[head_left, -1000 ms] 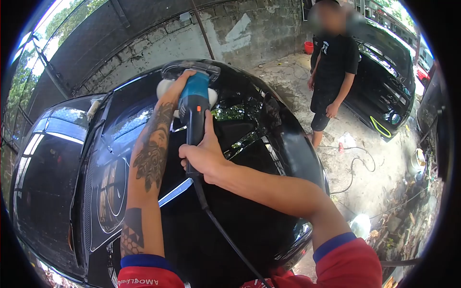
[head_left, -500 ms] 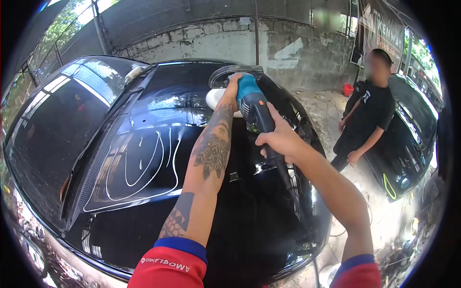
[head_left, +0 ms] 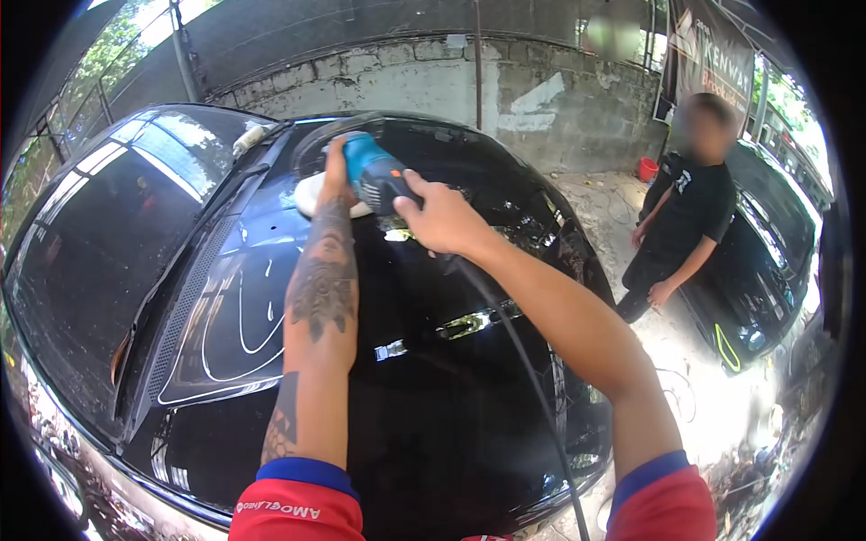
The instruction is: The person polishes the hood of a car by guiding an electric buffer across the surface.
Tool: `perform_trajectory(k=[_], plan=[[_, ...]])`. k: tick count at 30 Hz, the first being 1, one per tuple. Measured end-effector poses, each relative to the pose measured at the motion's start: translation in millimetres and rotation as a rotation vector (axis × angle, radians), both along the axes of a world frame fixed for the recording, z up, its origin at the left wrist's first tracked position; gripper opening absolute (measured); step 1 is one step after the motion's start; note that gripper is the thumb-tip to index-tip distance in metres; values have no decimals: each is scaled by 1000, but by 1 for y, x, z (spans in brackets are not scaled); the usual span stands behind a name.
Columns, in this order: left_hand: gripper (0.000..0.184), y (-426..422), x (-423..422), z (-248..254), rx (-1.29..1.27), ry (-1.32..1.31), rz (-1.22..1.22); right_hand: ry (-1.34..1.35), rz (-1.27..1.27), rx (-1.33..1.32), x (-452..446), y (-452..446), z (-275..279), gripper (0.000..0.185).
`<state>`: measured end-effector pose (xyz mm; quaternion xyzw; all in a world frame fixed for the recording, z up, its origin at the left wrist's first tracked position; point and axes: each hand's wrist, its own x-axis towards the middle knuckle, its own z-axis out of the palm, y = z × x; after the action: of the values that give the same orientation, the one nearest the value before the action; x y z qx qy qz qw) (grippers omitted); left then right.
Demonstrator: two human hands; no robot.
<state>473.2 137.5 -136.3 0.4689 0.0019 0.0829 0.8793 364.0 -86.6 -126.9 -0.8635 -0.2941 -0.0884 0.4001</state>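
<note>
A teal and black car polisher (head_left: 368, 162) rests on the far part of a glossy black car hood (head_left: 433, 406). Its white pad (head_left: 308, 196) lies against the paint. My left hand (head_left: 335, 173) is closed around the front of the machine, above the pad. Closed on the black rear handle is my right hand (head_left: 444, 216), with the thumb along its side. From the handle the black power cord (head_left: 523, 361) trails down over the hood toward me. Thin white curved lines of a liquid or paste (head_left: 216, 374) mark the hood left of my left forearm.
The windshield (head_left: 117, 234) with a wiper bounds the left side, and a pale bottle (head_left: 249, 138) sits at its far end. At right a person in black (head_left: 690, 216) stands beside another dark car (head_left: 767, 270). Behind are a block wall (head_left: 406, 86) and red bucket (head_left: 648, 169).
Both hands have carried the polisher left across the hood, toward the windshield. My left forearm now covers part of the white lines, and more of the cord shows.
</note>
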Motion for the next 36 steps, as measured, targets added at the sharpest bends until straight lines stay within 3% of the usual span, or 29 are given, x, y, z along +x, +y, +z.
perform_trajectory(k=[4, 7, 10, 15, 18, 21, 23, 24, 29, 30, 34, 36], plan=[[56, 34, -3, -5, 18, -44, 32, -1, 38, 14, -8, 17, 5, 63], [51, 42, -13, 1, 6, -35, -81, -38, -8, 0, -15, 29, 4, 62], [52, 43, 0, -5, 74, -145, -6, -27, -30, 0, -16, 27, 1, 63], [51, 3, 0, -2, -36, 56, 7, 7, -61, -32, -13, -3, 6, 60], [49, -22, 14, -13, -56, -89, -33, -175, -116, -39, -1, -21, -13, 60], [51, -44, 51, -32, -62, -147, -118, -51, -140, -34, 0, -50, -12, 61], [58, -68, 69, -41, -109, -58, -115, -5, -169, -59, 2, -72, -15, 62], [61, -78, 87, -50, -128, -78, -133, 221, -180, -36, -23, -82, 9, 61], [99, -149, 106, -62, -152, 120, -64, 181, -241, 13, -19, -127, -9, 61], [60, -167, 101, -57, -73, 177, -1, 231, -272, 46, -22, -135, -10, 61], [80, -215, 56, -39, -85, 211, 25, 213, -349, 68, -25, -163, -22, 60], [82, -233, 81, -59, -69, 223, 2, 181, -333, 58, -28, -177, -28, 60]])
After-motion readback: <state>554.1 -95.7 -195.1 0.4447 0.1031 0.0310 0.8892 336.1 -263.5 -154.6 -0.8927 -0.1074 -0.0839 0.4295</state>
